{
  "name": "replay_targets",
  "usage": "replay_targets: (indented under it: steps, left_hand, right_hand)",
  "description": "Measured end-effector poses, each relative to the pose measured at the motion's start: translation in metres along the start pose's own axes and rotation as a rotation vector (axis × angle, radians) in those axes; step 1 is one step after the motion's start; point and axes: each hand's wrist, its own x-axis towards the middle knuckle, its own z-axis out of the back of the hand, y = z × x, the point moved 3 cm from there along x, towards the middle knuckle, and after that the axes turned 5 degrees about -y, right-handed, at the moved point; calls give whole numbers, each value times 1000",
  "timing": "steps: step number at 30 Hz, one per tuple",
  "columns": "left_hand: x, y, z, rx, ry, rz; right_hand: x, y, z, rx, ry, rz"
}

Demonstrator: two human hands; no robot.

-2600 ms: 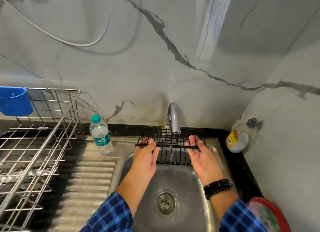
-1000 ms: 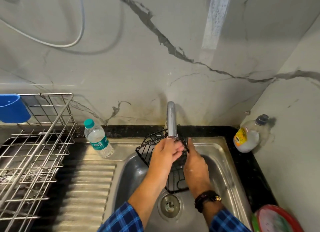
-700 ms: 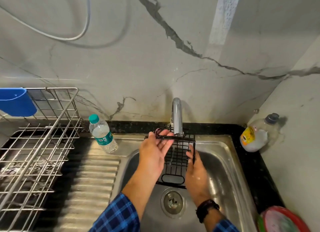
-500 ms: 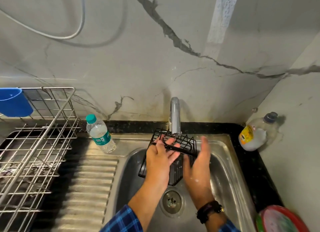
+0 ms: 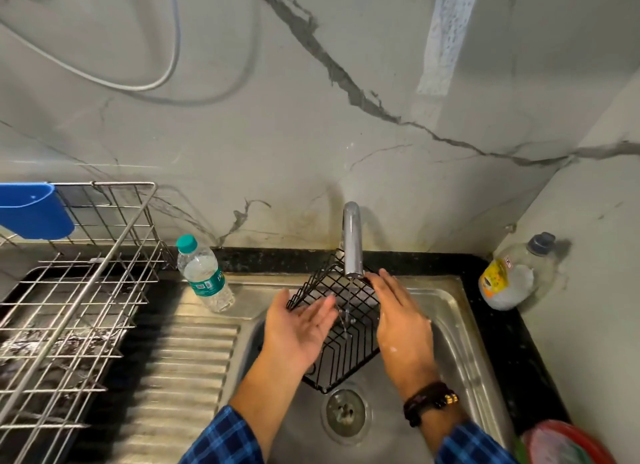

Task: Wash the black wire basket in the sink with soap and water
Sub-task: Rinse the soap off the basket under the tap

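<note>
The black wire basket [image 5: 346, 339] stands tilted on a corner in the steel sink [image 5: 464, 342], right under the chrome tap [image 5: 352, 242], from which a thin stream of water falls through its mesh. My left hand [image 5: 298, 328] lies against the basket's left side, palm up, fingers straight. My right hand [image 5: 401, 318] presses flat against its right side, fingers straight, with a few soap flecks on the skin. The basket is held between the two palms. A soap bottle [image 5: 509, 276] with a dark cap sits in the counter's right corner.
A water bottle [image 5: 204, 276] with a teal cap stands at the sink's back left. A steel dish rack [image 5: 69, 290] with a blue cup holder [image 5: 33, 209] fills the left counter. The drain [image 5: 344, 411] lies below the basket. A red-rimmed plate [image 5: 568, 444] sits bottom right.
The basket has been turned under the tap from flat to standing on a corner. My left hand let go of its rim and now lies flat against it; my right hand moved onto its right side.
</note>
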Motion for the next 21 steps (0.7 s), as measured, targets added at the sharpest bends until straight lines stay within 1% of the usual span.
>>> replay_targets:
  steps: [2,3,5,7,8,9,12,13,15,16,18,20,21]
  left_hand:
    - [13,-9,13,-198,-98,-21]
    - [19,-12,16,-251,-137,-36]
    - [21,-9,10,-234,-161,-59]
    - [13,-1,1,-130,-160,-101]
    - [9,4,-3,-66,-159,-127]
    - [5,10,-5,-4,-146,-150]
    - [2,21,-12,79,-83,-199]
    - [0,23,-15,88,-51,-197]
    - [-4,24,-17,135,10,-195]
    - [-7,22,-17,156,51,-206]
    - [-11,11,-14,136,128,-256]
    - [-12,-7,-10,33,149,-313]
    - [-13,-15,-8,11,158,-336]
  right_hand:
    - [-7,-3,-1,169,-44,-121]
    - [-12,-5,-2,230,-44,-209]
    - [-20,-12,-3,241,-15,-386]
    - [-23,-13,-2,237,17,-486]
    - [-22,-12,-2,208,36,-466]
    - [-18,-6,0,140,66,-361]
    - [-6,11,-3,-308,261,89]
    - [-3,12,-4,-383,328,156]
    - [2,6,-5,-429,376,184]
    - [5,1,-6,-409,370,157]
    - [5,-8,-6,-352,301,132]
    - [4,-18,-4,-209,193,0]
    - [3,-21,-1,-121,172,-84]
